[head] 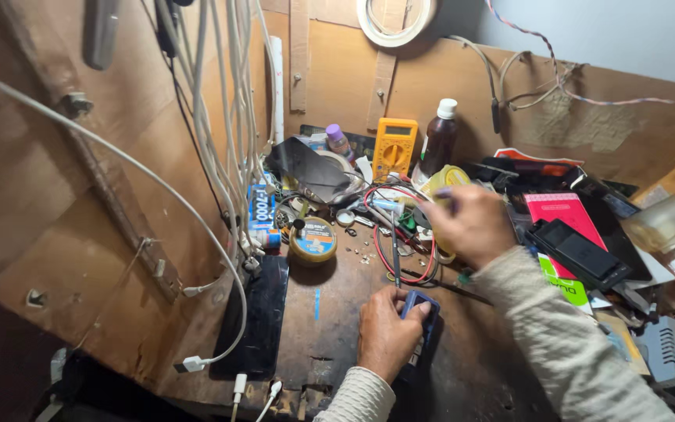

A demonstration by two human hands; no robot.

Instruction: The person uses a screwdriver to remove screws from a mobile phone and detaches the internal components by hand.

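Both arms wear long, cream-coloured knitted sleeves. The cuffs are ribbed and end at the wrists. The left hand [385,334] and right hand [472,226] are bare.

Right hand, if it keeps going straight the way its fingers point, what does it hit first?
Likely the yellow-lidded jar just beyond the right hand, with the brown bottle behind it; depth is hard to judge from the head view.

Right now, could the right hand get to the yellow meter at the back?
Probably yes. The right hand is raised just in front of the yellow meter, and only low clutter and the red wire lie between, nothing tall.
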